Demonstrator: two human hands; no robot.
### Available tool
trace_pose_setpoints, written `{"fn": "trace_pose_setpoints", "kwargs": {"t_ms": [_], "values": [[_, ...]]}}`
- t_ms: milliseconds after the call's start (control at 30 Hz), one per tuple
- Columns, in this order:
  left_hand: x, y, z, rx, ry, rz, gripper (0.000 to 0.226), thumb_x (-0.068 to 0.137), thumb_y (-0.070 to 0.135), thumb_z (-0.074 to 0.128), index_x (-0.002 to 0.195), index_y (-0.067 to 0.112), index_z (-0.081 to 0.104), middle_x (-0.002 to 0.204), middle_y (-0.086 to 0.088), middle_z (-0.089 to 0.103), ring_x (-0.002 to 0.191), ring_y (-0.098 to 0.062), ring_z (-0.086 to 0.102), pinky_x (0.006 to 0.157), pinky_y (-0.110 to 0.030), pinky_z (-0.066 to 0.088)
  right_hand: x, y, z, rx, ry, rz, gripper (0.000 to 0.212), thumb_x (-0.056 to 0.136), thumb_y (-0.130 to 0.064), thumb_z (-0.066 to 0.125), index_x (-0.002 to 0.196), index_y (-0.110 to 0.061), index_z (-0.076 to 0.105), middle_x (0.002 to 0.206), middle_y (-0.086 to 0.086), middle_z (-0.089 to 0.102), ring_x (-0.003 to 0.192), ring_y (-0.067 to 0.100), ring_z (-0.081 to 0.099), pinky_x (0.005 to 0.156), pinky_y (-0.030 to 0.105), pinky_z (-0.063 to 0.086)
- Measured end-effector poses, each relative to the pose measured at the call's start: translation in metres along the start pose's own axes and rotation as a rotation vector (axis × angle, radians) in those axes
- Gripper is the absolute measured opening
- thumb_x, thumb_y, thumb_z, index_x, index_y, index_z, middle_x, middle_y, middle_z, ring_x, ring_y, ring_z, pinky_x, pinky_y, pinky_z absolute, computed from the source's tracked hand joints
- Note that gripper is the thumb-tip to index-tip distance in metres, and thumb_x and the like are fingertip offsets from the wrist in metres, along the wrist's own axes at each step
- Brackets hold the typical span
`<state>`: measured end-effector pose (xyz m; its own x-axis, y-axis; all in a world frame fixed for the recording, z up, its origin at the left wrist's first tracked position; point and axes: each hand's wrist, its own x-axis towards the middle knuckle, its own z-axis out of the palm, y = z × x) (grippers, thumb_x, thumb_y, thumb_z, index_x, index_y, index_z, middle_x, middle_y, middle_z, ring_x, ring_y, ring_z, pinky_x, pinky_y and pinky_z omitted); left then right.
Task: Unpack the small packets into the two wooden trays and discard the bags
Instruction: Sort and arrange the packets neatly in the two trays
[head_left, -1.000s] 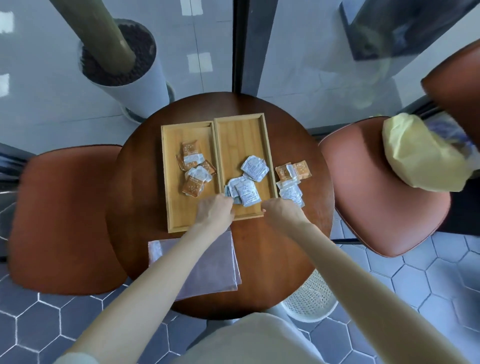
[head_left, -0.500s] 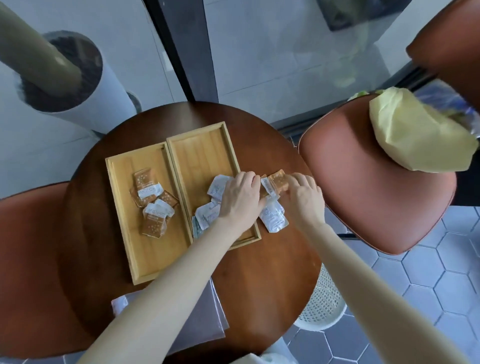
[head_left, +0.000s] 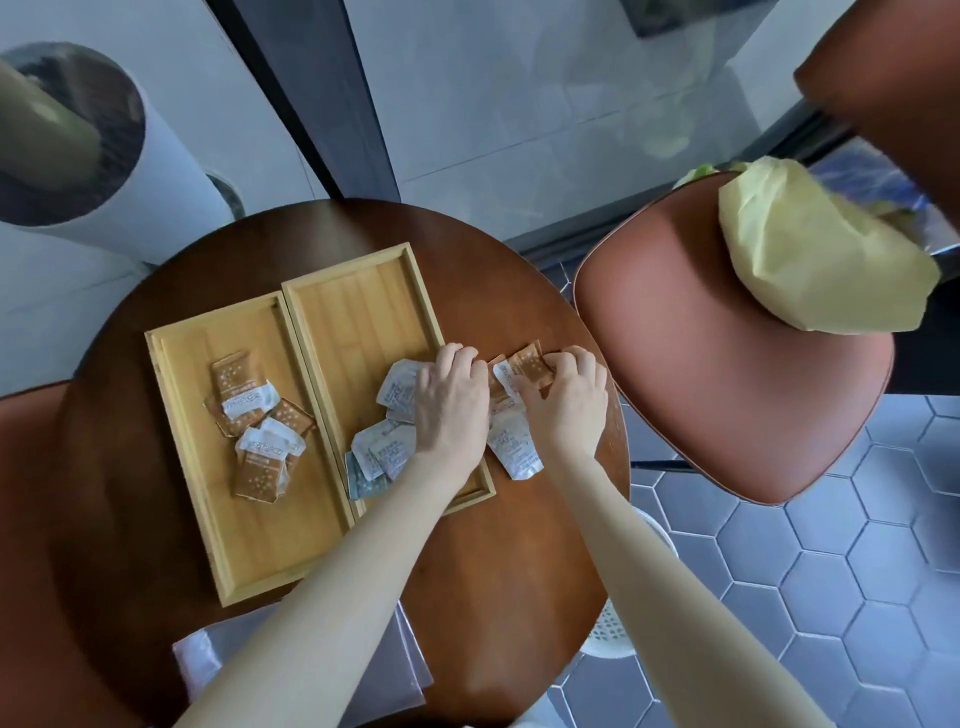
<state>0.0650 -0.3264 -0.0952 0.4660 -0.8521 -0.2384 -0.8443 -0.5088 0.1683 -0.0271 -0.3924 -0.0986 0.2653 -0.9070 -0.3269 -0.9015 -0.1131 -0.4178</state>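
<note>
Two wooden trays lie side by side on the round table (head_left: 483, 571). The left tray (head_left: 208, 499) holds several brown and white packets (head_left: 257, 431). The right tray (head_left: 358, 322) holds several white packets (head_left: 382, 452). More loose packets (head_left: 519, 452) lie on the table just right of that tray. My left hand (head_left: 449, 405) rests palm down over the right tray's edge and the loose pile. My right hand (head_left: 566, 405) presses on the pile, fingers curled at a brown packet (head_left: 530, 364). A clear empty bag (head_left: 306, 665) lies at the table's near edge under my left forearm.
A brown chair (head_left: 727, 374) stands to the right with a yellow bag (head_left: 826, 265) on it. A white mesh bin (head_left: 618, 629) sits on the tiled floor below the table's right edge. A white planter (head_left: 130, 171) stands at the back left, another chair (head_left: 26, 571) at the left.
Both hands have moved from the near end of the right tray to the loose packets on the table right of it. The camera has swung to the right.
</note>
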Motion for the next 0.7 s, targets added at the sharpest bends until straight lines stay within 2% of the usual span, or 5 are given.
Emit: {"fn": "trace_pose_setpoints", "kwargs": {"t_ms": [67, 267, 400, 533, 700], "values": [[0.001, 0.005, -0.006, -0.005, 0.001, -0.042, 0.027, 0.063, 0.012, 0.083, 0.085, 0.015, 0.067, 0.093, -0.001, 0.069, 0.095, -0.023, 0.062, 0.072, -0.035, 0.049, 0.004, -0.003, -0.003, 0.043, -0.02, 0.027, 0.037, 0.08, -0.027, 0.068, 0.11, -0.009, 0.057, 0.121, 0.008, 0.053, 0.113, 0.026, 0.044, 0.092, 0.035, 0.039], [0.001, 0.012, -0.013, -0.043, -0.043, -0.031, 0.023, 0.085, 0.011, 0.062, 0.105, 0.013, 0.052, 0.108, -0.006, 0.062, 0.107, -0.025, 0.051, 0.089, -0.036, 0.038, 0.015, -0.016, -0.018, 0.107, -0.159, 0.002, 0.022, 0.083, -0.004, 0.06, 0.103, -0.011, 0.052, 0.101, 0.005, 0.061, 0.089, 0.021, 0.056, 0.067, 0.027, 0.039], [-0.001, 0.009, -0.024, -0.365, 0.016, -0.12, 0.016, 0.088, 0.006, 0.058, 0.103, 0.006, 0.052, 0.105, -0.013, 0.061, 0.092, -0.03, 0.058, 0.071, -0.037, 0.046, 0.01, -0.028, -0.032, 0.184, -0.061, -0.061, 0.022, 0.085, -0.007, 0.056, 0.107, -0.009, 0.058, 0.104, 0.005, 0.066, 0.094, 0.023, 0.06, 0.07, 0.024, 0.04], [-0.012, 0.001, -0.038, -0.574, 0.12, -0.195, 0.017, 0.092, 0.015, 0.053, 0.101, 0.002, 0.055, 0.102, -0.013, 0.06, 0.087, -0.028, 0.058, 0.065, -0.033, 0.044, -0.003, -0.045, -0.045, 0.307, -0.077, -0.101, 0.019, 0.086, -0.01, 0.055, 0.103, -0.011, 0.062, 0.087, -0.006, 0.063, 0.07, 0.008, 0.055, 0.055, 0.008, 0.041], [-0.038, -0.039, -0.057, -0.917, 0.2, -0.407, 0.015, 0.082, 0.013, 0.067, 0.081, -0.001, 0.062, 0.073, -0.009, 0.059, 0.064, -0.019, 0.047, 0.055, -0.024, 0.034, -0.031, -0.08, -0.047, 0.439, -0.187, -0.217, 0.013, 0.084, -0.014, 0.062, 0.097, -0.017, 0.063, 0.076, -0.013, 0.061, 0.068, 0.003, 0.06, 0.061, 0.006, 0.046]]}}
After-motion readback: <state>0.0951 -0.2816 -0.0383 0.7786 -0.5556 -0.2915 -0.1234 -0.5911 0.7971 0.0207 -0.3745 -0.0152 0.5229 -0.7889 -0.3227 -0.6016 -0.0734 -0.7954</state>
